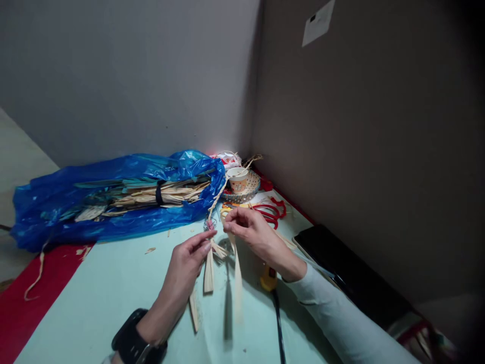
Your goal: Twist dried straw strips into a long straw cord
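Observation:
My left hand, a black watch on its wrist, is closed with thumb and forefinger at a small bundle of dried husk strips. Pink binding and thin wire show at the bundle's top, and a braided husk strand runs up from there. To the right, my right hand pinches a long pale husk strip, which hangs down slightly blurred. The fingertips of both hands are close together but apart. A loose husk piece lies below my left hand.
A blue plastic bag with tied husks lies at the back left. Behind my hands stand a paper cup on a woven tray and red-handled scissors. A yellow corded tool and a black flat object lie right.

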